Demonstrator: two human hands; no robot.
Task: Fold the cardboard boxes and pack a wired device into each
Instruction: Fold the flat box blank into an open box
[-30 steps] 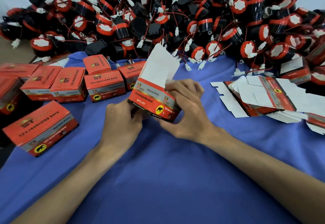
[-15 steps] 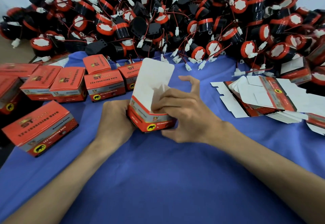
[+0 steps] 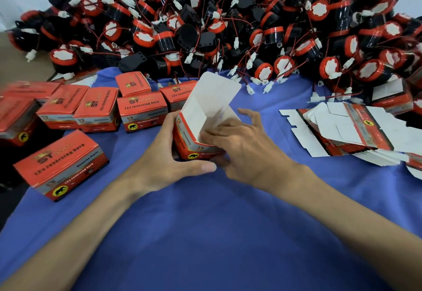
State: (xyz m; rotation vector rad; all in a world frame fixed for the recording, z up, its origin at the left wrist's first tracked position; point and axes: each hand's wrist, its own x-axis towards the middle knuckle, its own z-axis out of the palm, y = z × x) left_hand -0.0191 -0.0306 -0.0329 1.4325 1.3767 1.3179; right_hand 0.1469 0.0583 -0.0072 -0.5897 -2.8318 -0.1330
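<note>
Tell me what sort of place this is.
Likely a small packing bench: a heap of wired horns, a stack of flat cartons, closed boxes on blue cloth, and the left hand gripping a half-folded box.

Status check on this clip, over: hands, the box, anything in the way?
Left hand grips open box, lid flap up. Right hand presses side flap inward. No horn seen inside. Nothing blocking.

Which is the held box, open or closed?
Open: the box has its white lid flap standing up, and fingers of the right hand press into the uncovered top. Contents: cannot tell.
</note>
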